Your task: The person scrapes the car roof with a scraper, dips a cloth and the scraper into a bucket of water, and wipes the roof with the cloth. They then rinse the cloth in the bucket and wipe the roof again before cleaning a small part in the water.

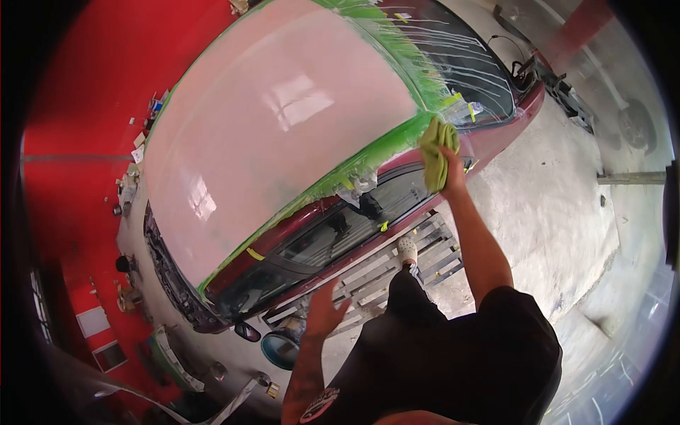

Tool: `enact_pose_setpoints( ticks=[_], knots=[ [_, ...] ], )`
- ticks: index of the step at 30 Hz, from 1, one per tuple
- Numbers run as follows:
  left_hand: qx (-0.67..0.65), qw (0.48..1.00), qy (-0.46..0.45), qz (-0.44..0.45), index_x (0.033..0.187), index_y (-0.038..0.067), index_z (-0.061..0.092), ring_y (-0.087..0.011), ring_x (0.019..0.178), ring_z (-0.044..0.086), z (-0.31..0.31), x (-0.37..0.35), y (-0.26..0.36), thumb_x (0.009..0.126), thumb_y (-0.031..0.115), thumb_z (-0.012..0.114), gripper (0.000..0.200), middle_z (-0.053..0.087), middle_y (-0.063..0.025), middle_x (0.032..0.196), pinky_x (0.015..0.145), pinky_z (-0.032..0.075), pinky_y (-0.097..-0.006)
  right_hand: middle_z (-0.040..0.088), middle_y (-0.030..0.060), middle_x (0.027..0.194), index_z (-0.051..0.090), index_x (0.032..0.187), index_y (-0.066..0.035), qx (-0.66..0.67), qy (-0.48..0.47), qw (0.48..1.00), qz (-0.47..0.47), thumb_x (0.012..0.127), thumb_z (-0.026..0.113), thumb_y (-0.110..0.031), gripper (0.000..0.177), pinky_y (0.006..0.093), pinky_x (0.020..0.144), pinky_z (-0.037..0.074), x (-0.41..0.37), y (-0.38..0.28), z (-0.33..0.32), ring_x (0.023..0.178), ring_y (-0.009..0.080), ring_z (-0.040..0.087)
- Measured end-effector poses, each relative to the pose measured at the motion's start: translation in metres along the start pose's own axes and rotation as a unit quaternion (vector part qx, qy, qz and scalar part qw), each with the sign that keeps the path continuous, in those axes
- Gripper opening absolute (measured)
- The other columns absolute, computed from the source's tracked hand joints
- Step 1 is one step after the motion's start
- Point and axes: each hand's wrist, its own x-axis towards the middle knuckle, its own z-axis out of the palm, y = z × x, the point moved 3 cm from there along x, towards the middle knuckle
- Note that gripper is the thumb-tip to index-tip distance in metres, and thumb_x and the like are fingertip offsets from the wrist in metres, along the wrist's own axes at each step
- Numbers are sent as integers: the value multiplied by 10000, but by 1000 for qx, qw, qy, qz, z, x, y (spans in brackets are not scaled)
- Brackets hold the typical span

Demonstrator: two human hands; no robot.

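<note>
My right hand (452, 168) is shut on a folded yellow-green cloth (436, 152) and presses it on the roof edge of a dark red car (496, 134). The car's roof (269, 127) is a dull pink, sanded-looking surface bordered by green masking film (382, 145). My left hand (324, 309) is held out with fingers apart beside the car's side, below its side windows (333, 234). It holds nothing, and I cannot tell whether it touches the body. My foot in a white shoe (407, 249) stands on a wooden pallet (432, 258) next to the car.
A red wall (78, 106) runs close along the car's far side, with small items on the floor there. A blue bucket (280, 348) and a loose mirror (248, 331) lie near the pallet. Concrete floor (559, 212) stretches to the right. Loose car parts lie at the lower left.
</note>
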Motion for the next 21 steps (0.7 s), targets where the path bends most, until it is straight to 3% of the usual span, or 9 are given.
enact_pose_setpoints(
  ticks=[2,4,8,15,17,18,19,20,21],
  knots=[
    [-51,993,86,-54,1342,48,426,-334,1171,525,8,-11,-67,811,258,707,636,565,-202,1219,976,410,-390,598,115,1056,440,1261,-62,-49,-23,997,-61,847,602,-191,463,376,747,525,31,-47,37,888,241,619],
    [-166,958,89,-216,1333,39,421,-306,1146,551,-1,-34,-84,818,243,707,623,570,-202,1213,945,435,-379,586,171,1132,353,1368,-72,-262,-64,950,-159,827,645,-293,654,388,848,486,74,-62,62,1013,290,595],
    [-178,927,103,-312,1308,25,419,-286,1109,578,44,-126,-178,833,221,690,582,585,-210,1175,905,463,-363,342,278,1405,153,1485,-136,-682,53,658,-315,800,590,-584,928,500,995,369,144,-39,74,1274,436,376],
    [-171,824,100,-530,1193,6,539,-289,930,643,152,-345,-149,804,295,694,508,652,-206,1011,817,499,-362,357,268,1403,296,1453,-202,-728,63,548,-408,866,552,-376,664,527,1007,339,192,45,76,1270,420,383],
    [-182,806,107,-553,1167,3,562,-291,923,646,282,-481,-176,793,328,696,513,660,-205,984,813,501,-367,388,281,1376,334,1438,-188,-720,20,547,-427,860,570,-294,633,501,1013,341,181,48,87,1248,434,399],
    [-350,634,3,-689,1156,-1,574,-298,919,649,299,-458,-175,782,364,693,536,665,-206,959,810,503,-378,396,290,1365,345,1431,-168,-719,2,543,-434,860,571,-273,623,501,1011,343,174,49,95,1236,439,408],
    [-443,588,39,-676,1121,0,588,-284,906,655,320,-471,-162,781,367,702,512,666,-201,964,791,508,-371,381,265,1390,332,1437,-159,-722,-23,538,-435,869,559,-247,618,495,1031,323,168,55,103,1257,436,387],
    [-457,574,50,-678,1121,0,588,-284,906,655,333,-494,-142,781,367,702,512,666,-201,964,791,508,-371,381,265,1390,332,1437,-159,-717,-43,539,-441,869,559,-247,618,495,1031,323,161,64,113,1257,436,387],
    [-347,688,30,-637,1103,5,592,-279,898,657,342,-505,-133,779,378,706,507,668,-196,959,780,510,-372,362,248,1410,325,1441,-156,-728,-67,524,-437,871,551,-232,618,496,1043,306,150,72,125,1277,428,365]
  ],
)
